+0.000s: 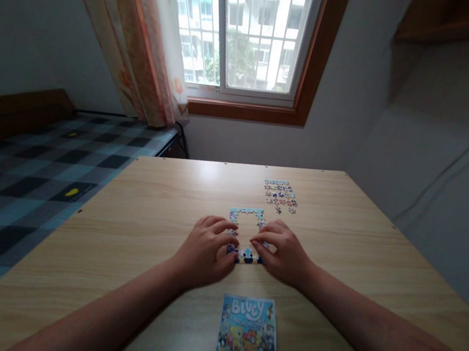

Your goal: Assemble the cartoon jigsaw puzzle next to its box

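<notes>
A jigsaw border (247, 210) lies on the wooden table, its pieces joined in an upright rectangle around a bare middle. My left hand (207, 252) rests at its left side with the fingers apart and curved over the edge pieces; the thumb is by the lower left corner. Over the right side is my right hand (282, 252), with thumb and index fingertip close together; whatever may be between them is too small to make out. The hands partly hide both sides of the border. Beyond it, loose puzzle pieces (280, 194) are laid out in rows.
A colourful Bluey picture sheet (248, 345) lies near me on the table (157, 204). Left of the table stands a bed with a checked cover (48, 162). Behind are a window (258, 35) and a curtain (137, 27); a shelf (466, 25) hangs at the upper right.
</notes>
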Demonstrator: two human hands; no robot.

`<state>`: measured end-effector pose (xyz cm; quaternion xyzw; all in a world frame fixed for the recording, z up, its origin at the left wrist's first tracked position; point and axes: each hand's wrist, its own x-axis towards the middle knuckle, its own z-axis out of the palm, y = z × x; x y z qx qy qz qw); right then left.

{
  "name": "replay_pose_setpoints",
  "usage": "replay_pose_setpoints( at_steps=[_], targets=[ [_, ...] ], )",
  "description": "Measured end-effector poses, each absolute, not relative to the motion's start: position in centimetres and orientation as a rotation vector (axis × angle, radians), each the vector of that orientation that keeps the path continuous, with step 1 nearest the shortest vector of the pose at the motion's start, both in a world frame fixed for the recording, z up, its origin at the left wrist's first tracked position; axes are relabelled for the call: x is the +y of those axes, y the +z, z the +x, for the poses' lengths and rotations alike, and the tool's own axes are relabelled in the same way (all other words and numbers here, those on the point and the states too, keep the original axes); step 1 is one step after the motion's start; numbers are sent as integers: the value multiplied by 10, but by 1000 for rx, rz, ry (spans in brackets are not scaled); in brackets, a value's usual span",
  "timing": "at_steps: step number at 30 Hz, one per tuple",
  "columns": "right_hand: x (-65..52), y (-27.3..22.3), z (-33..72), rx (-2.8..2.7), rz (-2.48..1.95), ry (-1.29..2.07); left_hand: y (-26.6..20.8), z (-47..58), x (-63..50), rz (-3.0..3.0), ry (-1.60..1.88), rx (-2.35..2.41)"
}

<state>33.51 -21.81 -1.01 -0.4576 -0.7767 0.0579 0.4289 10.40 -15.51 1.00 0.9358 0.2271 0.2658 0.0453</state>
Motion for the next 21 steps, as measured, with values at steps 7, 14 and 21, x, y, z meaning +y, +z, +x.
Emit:
replay_pose_setpoints(
  at_steps=[7,14,21],
  targets=[
    [-220,-8,335,-2080,-1085,161,0,102,-144,2777,880,842],
    [-223,-6,333,-2170,-1059,128,2,104,-145,2786,792,796],
    [-222,-10,333,-2180,-1090,137,1,105,-143,2778,768,771]
  ],
)
